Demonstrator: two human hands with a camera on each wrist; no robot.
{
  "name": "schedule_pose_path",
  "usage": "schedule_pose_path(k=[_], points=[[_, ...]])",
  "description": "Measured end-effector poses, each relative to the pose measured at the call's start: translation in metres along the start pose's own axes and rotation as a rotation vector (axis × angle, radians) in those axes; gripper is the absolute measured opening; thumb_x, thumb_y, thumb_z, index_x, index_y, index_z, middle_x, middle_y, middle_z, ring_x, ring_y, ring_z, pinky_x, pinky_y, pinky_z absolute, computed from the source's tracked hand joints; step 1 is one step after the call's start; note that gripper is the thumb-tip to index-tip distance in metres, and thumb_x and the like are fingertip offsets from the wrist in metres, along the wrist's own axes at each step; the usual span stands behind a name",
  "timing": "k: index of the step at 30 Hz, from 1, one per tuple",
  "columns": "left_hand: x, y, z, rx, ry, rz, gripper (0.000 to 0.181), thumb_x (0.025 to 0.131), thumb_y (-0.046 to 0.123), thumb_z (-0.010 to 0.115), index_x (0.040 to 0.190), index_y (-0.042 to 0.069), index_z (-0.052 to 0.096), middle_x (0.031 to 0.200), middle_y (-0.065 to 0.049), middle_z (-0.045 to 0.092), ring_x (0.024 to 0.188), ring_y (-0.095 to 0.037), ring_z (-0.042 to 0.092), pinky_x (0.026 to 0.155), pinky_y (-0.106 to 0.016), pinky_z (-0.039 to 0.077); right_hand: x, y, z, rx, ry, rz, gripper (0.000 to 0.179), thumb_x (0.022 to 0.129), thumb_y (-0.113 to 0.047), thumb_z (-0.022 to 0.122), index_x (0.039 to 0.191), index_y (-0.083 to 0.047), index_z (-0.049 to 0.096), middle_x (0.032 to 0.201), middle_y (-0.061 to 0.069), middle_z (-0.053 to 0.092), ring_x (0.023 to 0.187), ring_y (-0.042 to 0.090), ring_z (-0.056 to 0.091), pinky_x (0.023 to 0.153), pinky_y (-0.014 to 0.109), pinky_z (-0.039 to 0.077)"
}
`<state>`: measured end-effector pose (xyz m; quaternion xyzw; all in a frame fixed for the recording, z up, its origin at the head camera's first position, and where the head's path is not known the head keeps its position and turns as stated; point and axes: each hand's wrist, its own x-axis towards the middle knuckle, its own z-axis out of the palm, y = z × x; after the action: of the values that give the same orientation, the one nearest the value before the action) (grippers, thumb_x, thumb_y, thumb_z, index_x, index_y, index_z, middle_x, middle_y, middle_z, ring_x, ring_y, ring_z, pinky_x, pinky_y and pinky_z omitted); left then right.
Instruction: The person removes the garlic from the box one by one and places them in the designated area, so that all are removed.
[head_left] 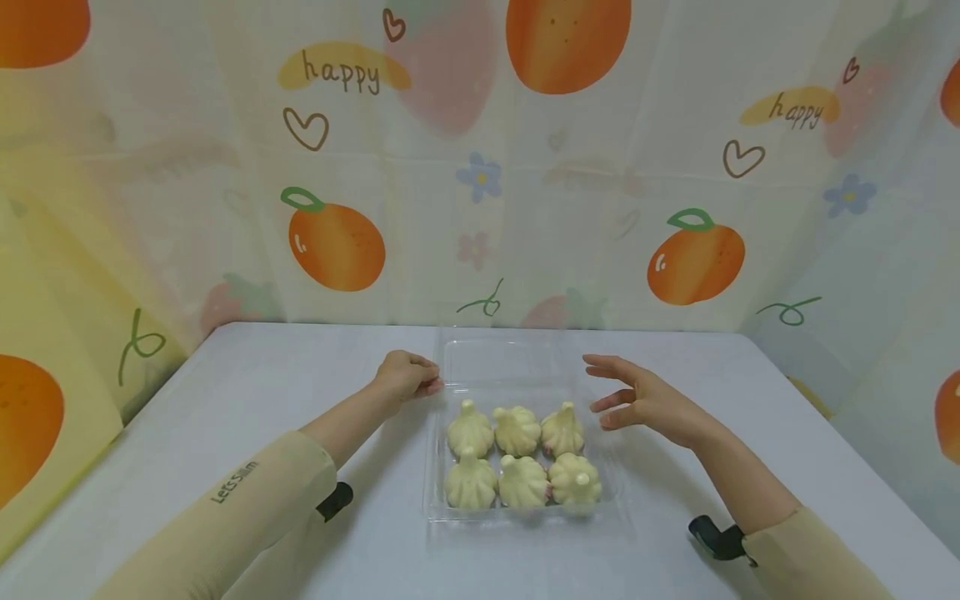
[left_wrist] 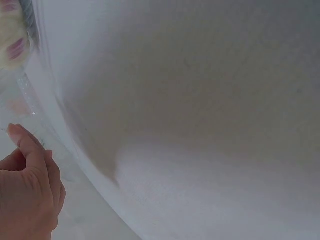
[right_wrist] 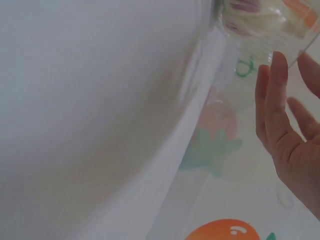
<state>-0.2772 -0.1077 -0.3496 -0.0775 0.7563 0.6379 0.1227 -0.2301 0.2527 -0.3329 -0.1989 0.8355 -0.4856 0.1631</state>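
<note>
A clear plastic clamshell box (head_left: 525, 515) stands on the table with its lid (head_left: 504, 360) raised at the back. Several pale, pleated garlic bulbs (head_left: 517, 429) sit inside in two rows, stems mostly up; the left wrist view catches purple streaks on one bulb (left_wrist: 15, 47). My left hand (head_left: 407, 377) pinches the left edge of the lid near the hinge, thumb against fingers. To the right of the lid, my right hand (head_left: 637, 400) hovers with fingers spread and bent slightly, holding nothing. The right wrist view shows its fingers (right_wrist: 276, 95) apart from one another, close to the box.
A white-covered table (head_left: 300, 367) spreads around the box. Behind it hangs a curtain (head_left: 562, 200) printed with oranges and hearts, reaching round both sides. Dark wrist straps (head_left: 335, 502) show below both forearms.
</note>
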Motion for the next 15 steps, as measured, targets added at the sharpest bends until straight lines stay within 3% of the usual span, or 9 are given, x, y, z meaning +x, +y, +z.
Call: schedule_pose_path(k=[7,15], points=[[0.001,-0.001,-0.002,-0.004,-0.025,-0.004,0.038,0.097,-0.002,0.054,0.131,-0.018,0.050,0.076,-0.001,0.061,0.059,0.000,0.061,0.063,-0.011,0.055,0.014,0.003,-0.004,-0.015,-0.046,-0.005,0.072,0.088,-0.005,0.068,0.152,-0.020,0.038,0.164,0.012,0.024,0.127,0.043,0.054,0.089,0.034,0.056],[0.000,0.000,-0.003,-0.034,-0.028,-0.010,0.040,0.098,0.000,0.054,0.134,-0.016,0.048,0.089,-0.007,0.061,0.062,-0.001,0.060,0.065,-0.012,0.055,0.029,0.008,-0.009,0.019,-0.065,-0.014,0.060,0.088,-0.004,0.068,0.144,-0.005,0.048,0.162,0.017,0.028,0.127,0.046,0.053,0.089,0.033,0.056]])
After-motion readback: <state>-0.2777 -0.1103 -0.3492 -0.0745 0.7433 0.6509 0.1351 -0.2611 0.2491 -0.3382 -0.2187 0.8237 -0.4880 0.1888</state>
